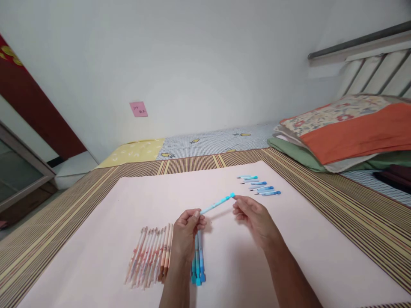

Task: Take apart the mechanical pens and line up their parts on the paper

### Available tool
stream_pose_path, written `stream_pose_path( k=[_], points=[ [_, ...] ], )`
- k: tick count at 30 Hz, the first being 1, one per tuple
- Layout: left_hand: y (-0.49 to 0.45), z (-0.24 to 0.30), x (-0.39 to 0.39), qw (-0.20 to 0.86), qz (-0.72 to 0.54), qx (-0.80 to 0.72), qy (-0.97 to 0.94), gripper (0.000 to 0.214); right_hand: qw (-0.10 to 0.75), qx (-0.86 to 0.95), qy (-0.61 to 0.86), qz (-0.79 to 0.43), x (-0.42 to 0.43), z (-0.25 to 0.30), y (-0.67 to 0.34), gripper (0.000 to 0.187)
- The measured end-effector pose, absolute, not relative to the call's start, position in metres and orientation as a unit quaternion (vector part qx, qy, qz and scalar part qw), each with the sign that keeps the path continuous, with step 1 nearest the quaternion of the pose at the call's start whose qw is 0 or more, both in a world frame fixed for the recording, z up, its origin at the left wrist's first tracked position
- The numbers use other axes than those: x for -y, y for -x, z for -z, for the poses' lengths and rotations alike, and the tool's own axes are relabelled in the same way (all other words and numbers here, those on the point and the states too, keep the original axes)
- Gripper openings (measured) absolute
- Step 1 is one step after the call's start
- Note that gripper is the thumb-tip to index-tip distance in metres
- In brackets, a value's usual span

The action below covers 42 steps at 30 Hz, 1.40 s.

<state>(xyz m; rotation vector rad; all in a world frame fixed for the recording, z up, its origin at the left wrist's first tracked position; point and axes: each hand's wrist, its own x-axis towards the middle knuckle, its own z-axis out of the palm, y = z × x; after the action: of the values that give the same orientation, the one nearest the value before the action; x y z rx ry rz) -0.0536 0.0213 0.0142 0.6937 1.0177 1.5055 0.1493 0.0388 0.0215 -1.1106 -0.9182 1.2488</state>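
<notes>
A slim light-blue pencil (214, 206) with a turquoise end is held aslant above the pale pink sheet (96, 222). My left hand (189, 229) is closed in a pinch on its lower left end. The fingers of my right hand (255, 216) are curled in, with the fingertips at the turquoise end. Several blue pencils (201, 256) lie side by side beneath my left wrist, partly hidden by it. To their left is a row of pink and brown pencils (147, 256). Farther off to the right lie several short blue pencils (261, 188), dark tips pointing left.
The sheet lies on a striped mat (77, 188). Folded bedding with an orange and floral cover (349, 124) is piled at the right, beside a white slatted headboard (379, 70). A pink note (138, 109) is stuck to the wall behind.
</notes>
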Motion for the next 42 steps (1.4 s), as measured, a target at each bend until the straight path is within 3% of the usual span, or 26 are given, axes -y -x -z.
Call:
stream_pose_path(
  k=[4,12,21,25,30,37,42],
  points=[
    [0.043,-0.014,-0.019,0.566,-0.637,-0.424,-0.308,0.036,0.544,0.404,0.399,-0.618,-0.037,-0.017,-0.134,0.038],
    [0.034,-0.013,-0.015,0.520,-0.615,-0.441,-0.397,0.027,0.584,0.383,0.422,-0.578,-0.038,-0.018,-0.116,0.046],
    [0.025,-0.020,-0.002,0.389,-0.583,-0.498,-0.511,0.014,0.595,0.392,0.411,-0.568,-0.035,-0.020,-0.116,0.039],
    [0.025,-0.022,-0.001,0.403,-0.570,-0.497,-0.515,0.033,0.612,0.427,0.400,-0.533,-0.034,-0.022,-0.118,0.036],
    [0.027,-0.018,-0.008,0.544,-0.529,-0.474,-0.446,0.046,0.591,0.468,0.390,-0.528,-0.035,-0.016,-0.120,0.036],
    [0.016,-0.019,-0.006,0.498,-0.575,-0.475,-0.442,0.039,0.589,0.464,0.417,-0.514,-0.037,-0.014,-0.119,0.040],
    [0.018,-0.017,-0.006,0.567,-0.513,-0.502,-0.404,0.063,0.583,0.485,0.392,-0.521,-0.034,-0.021,-0.120,0.037]
  ],
)
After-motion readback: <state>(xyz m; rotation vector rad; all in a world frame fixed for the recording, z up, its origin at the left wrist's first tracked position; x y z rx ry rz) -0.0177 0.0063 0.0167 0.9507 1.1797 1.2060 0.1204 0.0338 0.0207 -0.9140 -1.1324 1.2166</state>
